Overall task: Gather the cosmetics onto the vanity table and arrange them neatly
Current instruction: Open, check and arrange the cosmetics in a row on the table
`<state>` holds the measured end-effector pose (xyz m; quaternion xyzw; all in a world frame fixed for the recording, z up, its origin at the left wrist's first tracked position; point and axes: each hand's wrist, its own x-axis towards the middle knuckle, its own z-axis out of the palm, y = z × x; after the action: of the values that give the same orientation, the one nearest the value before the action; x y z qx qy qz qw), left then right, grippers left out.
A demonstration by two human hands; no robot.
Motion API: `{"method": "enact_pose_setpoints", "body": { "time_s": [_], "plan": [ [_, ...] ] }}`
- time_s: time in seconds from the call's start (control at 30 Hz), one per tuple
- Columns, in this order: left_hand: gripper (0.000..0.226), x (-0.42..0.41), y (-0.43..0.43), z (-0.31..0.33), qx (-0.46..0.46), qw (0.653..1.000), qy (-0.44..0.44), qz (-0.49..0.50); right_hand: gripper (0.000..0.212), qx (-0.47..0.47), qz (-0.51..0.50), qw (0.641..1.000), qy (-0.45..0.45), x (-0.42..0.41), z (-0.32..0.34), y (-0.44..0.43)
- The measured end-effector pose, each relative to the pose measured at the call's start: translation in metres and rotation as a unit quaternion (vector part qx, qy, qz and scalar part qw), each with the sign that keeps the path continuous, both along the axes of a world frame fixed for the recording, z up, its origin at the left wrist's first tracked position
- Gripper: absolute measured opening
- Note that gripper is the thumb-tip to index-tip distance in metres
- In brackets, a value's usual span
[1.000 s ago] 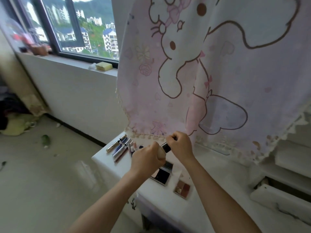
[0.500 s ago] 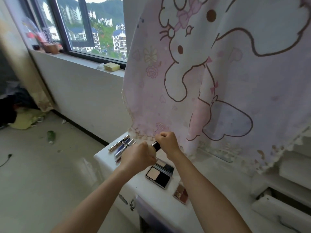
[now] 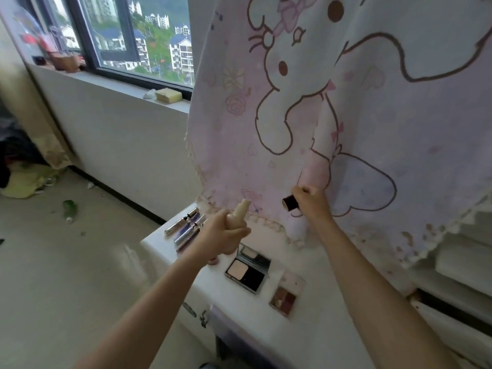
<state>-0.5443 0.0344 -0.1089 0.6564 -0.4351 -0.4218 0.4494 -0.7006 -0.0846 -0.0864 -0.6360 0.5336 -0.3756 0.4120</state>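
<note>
My left hand [image 3: 222, 237] grips a beige bottle [image 3: 239, 212] with its narrow neck bare and pointing up. Off to the right and slightly higher, my right hand [image 3: 310, 202] is closed around the bottle's black cap [image 3: 290, 203]. Both hover above the white vanity table [image 3: 239, 296]. On the table lie several silver and purple tubes [image 3: 186, 227] at the far left corner, an open powder compact [image 3: 247, 267] in the middle, and a small eyeshadow palette [image 3: 286, 294] to its right.
A pink cartoon curtain [image 3: 346, 115] hangs behind the table, its fringe touching the back edge. A window sill [image 3: 127, 89] with a yellow sponge [image 3: 168, 95] runs at left. A green bottle [image 3: 69, 209] lies on the floor. White drawers [image 3: 452, 275] stand at right.
The hands were together on the bottle and cap; now they are apart, with the black cap off in my right hand and the bottle's neck bare.
</note>
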Motion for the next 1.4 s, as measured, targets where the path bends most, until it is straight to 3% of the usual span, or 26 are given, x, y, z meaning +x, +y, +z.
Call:
{"method": "enact_pose_setpoints", "body": {
  "time_s": [0.1,0.23,0.3,0.53,0.93,1.0,1.1,1.27,1.4],
  "plan": [
    [0.027,-0.017,-0.008,-0.018,-0.002,0.992,0.092,-0.082,0.024,0.008,-0.028,1.000,0.000,-0.027,-0.011,0.005],
    [0.018,-0.026,-0.017,-0.041,0.006,0.989,0.103,-0.103,0.016,0.034,-0.073,0.996,-0.041,-0.058,-0.019,0.010],
    [0.022,-0.032,-0.023,-0.047,-0.005,0.989,0.071,-0.127,0.007,0.054,-0.091,0.992,-0.067,-0.074,-0.024,0.015],
    [0.039,-0.063,-0.045,-0.064,-0.036,0.988,-0.037,-0.147,0.016,0.084,-0.179,0.972,-0.126,-0.121,-0.065,0.045],
    [0.035,-0.155,-0.046,-0.139,0.124,0.946,-0.055,-0.296,0.025,0.117,-0.339,0.929,-0.088,-0.183,-0.126,0.104],
    [0.026,-0.162,-0.047,-0.149,0.147,0.948,-0.037,-0.280,0.022,0.123,-0.350,0.925,-0.081,-0.191,-0.129,0.113],
    [0.041,-0.169,-0.048,-0.163,0.154,0.939,-0.070,-0.299,0.019,0.131,-0.351,0.925,-0.072,-0.200,-0.133,0.125],
    [0.057,-0.172,-0.041,-0.175,0.130,0.948,-0.082,-0.278,0.035,0.143,-0.349,0.925,-0.050,-0.210,-0.143,0.132],
    [0.051,-0.173,-0.037,-0.176,0.118,0.948,-0.106,-0.277,0.039,0.149,-0.321,0.935,-0.025,-0.209,-0.147,0.127]
  ]
}}
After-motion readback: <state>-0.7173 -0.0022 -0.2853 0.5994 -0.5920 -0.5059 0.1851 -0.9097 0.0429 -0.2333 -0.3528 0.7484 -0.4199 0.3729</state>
